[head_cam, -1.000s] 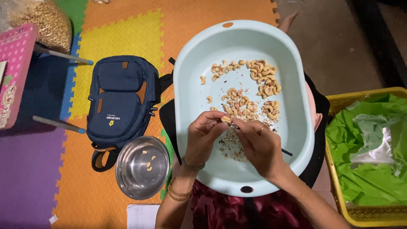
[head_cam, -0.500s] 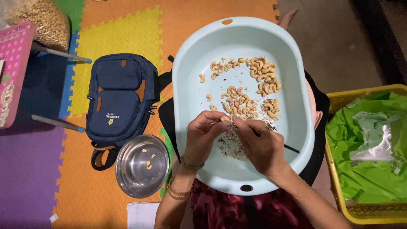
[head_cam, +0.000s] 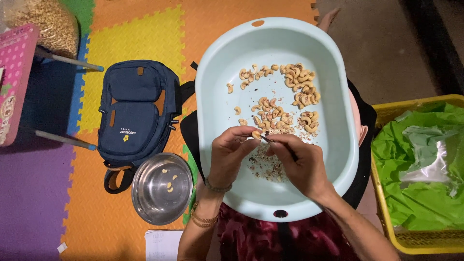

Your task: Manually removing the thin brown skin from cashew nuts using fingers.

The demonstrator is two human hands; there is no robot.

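Note:
A pale blue oval tub [head_cam: 333, 92] rests on my lap with several cashew nuts [head_cam: 290, 94] scattered in its far half and a patch of brown skin flakes [head_cam: 266, 166] near its middle. My left hand [head_cam: 229, 154] pinches one cashew nut [head_cam: 256, 135] over the tub. My right hand [head_cam: 299, 164] grips a thin dark tool [head_cam: 278, 144] whose tip touches that nut. A steel bowl [head_cam: 162, 189] with a few peeled nuts stands on the mat to the left of my left wrist.
A navy backpack [head_cam: 135, 113] lies on the coloured foam mat [head_cam: 130, 38] left of the tub. A yellow crate [head_cam: 415, 244] lined with green plastic stands at the right. A pink table [head_cam: 14, 77] and a bag of nuts [head_cam: 48, 21] occupy the far left corner.
My right hand has turned so the tool's tip now points at the nut held in my left fingers. The view has shifted slightly; the tub and bowl stay put.

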